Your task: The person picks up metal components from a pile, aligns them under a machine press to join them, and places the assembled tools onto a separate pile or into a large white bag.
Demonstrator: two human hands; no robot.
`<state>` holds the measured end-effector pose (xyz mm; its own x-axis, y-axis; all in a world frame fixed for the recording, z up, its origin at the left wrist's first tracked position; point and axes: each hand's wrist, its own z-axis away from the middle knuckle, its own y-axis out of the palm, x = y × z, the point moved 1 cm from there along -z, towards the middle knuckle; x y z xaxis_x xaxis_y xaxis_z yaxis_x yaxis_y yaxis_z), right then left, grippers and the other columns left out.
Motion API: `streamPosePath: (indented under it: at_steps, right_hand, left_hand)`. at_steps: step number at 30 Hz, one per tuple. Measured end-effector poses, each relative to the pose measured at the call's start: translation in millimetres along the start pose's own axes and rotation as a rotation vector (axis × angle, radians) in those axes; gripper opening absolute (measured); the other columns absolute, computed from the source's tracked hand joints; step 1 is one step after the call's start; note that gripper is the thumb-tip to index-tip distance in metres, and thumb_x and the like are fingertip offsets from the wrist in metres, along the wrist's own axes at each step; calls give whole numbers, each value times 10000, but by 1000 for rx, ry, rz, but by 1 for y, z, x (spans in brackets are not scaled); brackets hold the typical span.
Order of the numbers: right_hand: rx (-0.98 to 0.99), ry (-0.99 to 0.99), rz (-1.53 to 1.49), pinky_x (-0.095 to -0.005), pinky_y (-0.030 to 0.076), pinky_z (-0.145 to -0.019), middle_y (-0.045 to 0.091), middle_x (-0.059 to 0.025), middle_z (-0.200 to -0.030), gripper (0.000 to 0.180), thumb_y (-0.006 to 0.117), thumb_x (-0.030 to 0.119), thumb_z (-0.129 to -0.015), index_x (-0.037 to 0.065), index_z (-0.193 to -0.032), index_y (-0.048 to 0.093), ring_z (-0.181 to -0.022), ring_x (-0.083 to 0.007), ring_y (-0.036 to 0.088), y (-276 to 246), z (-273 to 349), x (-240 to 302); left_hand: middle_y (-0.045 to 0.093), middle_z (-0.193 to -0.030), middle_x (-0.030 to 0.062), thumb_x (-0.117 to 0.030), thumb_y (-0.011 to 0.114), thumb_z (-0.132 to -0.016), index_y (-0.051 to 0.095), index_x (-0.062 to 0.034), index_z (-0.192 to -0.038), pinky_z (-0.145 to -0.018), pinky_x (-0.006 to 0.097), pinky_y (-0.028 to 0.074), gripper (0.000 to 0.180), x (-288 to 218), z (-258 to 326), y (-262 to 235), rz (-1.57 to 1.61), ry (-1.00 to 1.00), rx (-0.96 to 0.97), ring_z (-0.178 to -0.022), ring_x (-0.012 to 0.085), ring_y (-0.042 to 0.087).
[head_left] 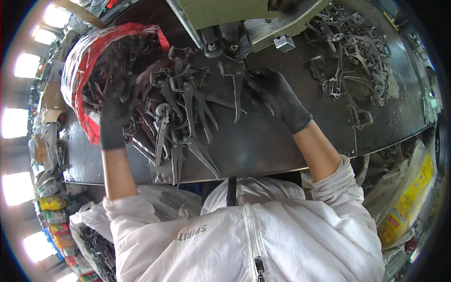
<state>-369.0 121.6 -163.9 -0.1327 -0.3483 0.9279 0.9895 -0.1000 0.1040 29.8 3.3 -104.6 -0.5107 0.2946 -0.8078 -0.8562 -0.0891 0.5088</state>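
Observation:
My right hand (278, 97), in a dark glove, is closed on one handle of a plier-like metal hand tool (238, 84). The tool's head sits beneath the lower end of a green machine (230, 40), while its other handle points toward me. On the left, my gloved left hand (116, 115) reaches over the edge of a red-lined clear plastic bag (83, 77) full of dark metal parts. Its fingers look stretched out and apart, slightly blurred against the parts. Between my hands lies a loose heap of similar plier-like tools (188, 101).
More metal tool parts (359, 51) are piled at the far right of the dark metal table (263, 150). A small metal block (284, 43) juts from the machine. Filled plastic sacks (406, 197) stand below the table at the right, with another bag (96, 239) at the lower left.

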Motion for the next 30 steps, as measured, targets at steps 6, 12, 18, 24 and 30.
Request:
streamPosePath:
  at_steps: [6,12,18,24,30]
  right_hand:
    - [33,-91,-77,-280,501,-546,664,-60,-864,221,661,103,-1011,-57,-1158,620,-646,-115,605,3,-8,-18]
    - [-62,-58,-158,-283,541,-581,664,-67,-922,198,647,77,-1016,-26,-1183,620,-692,-113,628,31,-1,-25]
    - [-2,-67,-142,-275,572,-621,666,-67,-994,207,623,77,-1019,-8,-1207,616,-755,-109,658,14,1,-27]
    - [8,-28,-60,-265,574,-630,670,-46,-979,228,630,112,-1022,-2,-1220,621,-764,-101,660,7,-1,-18]
    - [-10,-33,-87,-265,574,-611,667,-60,-939,206,640,129,-1018,-4,-1175,627,-716,-106,640,13,4,-8]
  left_hand:
    - [678,-1073,59,-405,544,-1071,621,-34,-1347,-734,224,532,469,44,66,19,-550,397,369,-808,127,606]
    - [675,-989,53,-635,445,-1057,588,-64,-1387,-670,210,498,675,92,96,84,-19,-127,709,-750,102,584]
    - [664,-1008,122,-323,555,-1043,557,-12,-1311,-791,339,568,410,105,109,152,-194,-37,537,-930,209,682]
    - [654,-912,115,-355,531,-1031,558,-5,-1308,-699,323,540,447,98,112,141,-400,-30,538,-761,202,653]
    - [672,-1048,135,-245,573,-1018,555,18,-1331,-803,361,589,409,96,112,121,-311,-62,464,-929,224,691]
